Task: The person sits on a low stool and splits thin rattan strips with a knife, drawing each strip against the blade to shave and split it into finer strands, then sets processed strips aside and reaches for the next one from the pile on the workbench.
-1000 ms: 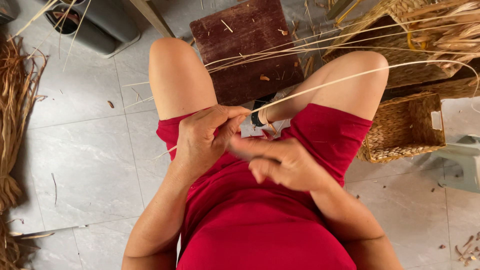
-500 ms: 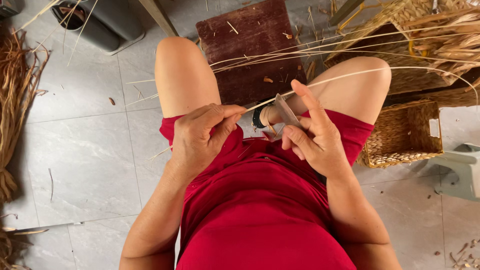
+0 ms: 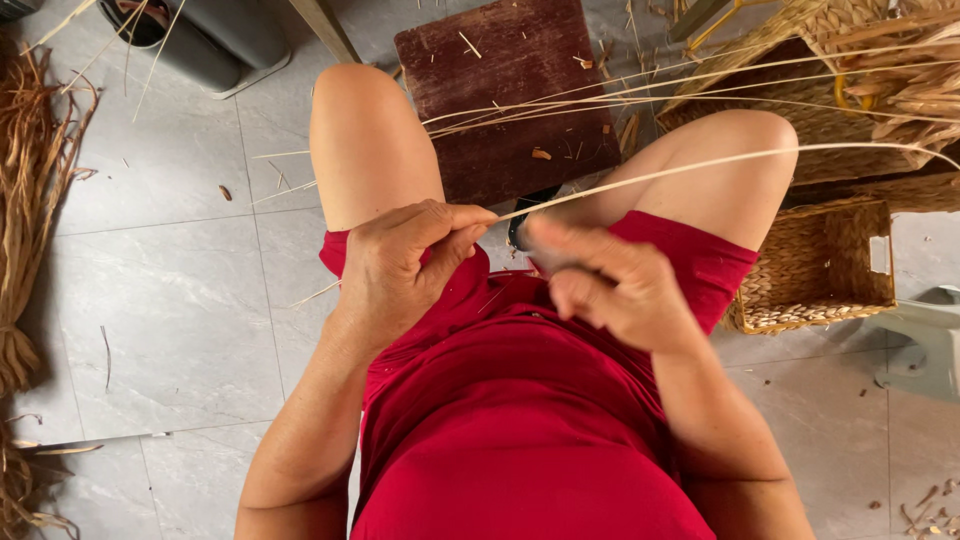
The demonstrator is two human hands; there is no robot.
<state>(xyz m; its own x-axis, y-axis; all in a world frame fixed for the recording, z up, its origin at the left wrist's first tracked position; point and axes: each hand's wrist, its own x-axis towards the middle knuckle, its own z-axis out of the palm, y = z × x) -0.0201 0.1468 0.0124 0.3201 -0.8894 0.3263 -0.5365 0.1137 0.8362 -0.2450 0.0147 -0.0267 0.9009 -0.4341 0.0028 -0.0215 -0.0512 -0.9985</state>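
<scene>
Dried straw bundle [image 3: 30,230] along the far left on grey tile floor [image 3: 170,330]. Left hand [image 3: 400,265] pinches the end of a long pale reed strip [image 3: 700,165] between thumb and fingers, over the lap. Strip runs up and right across the right knee. Right hand [image 3: 610,285] blurred, fingers loosely curled, just beside strip; grip unclear. Dark wooden stool [image 3: 500,90] between knees. Woven basket [image 3: 815,265] at right.

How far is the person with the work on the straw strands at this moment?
Already done, it seems: one small woven basket stands finished on the floor. In hand: the left hand pinches a long pale strand, while the right hand is blurred beside it. Left: a bundle of dry straw lies unused.
</scene>
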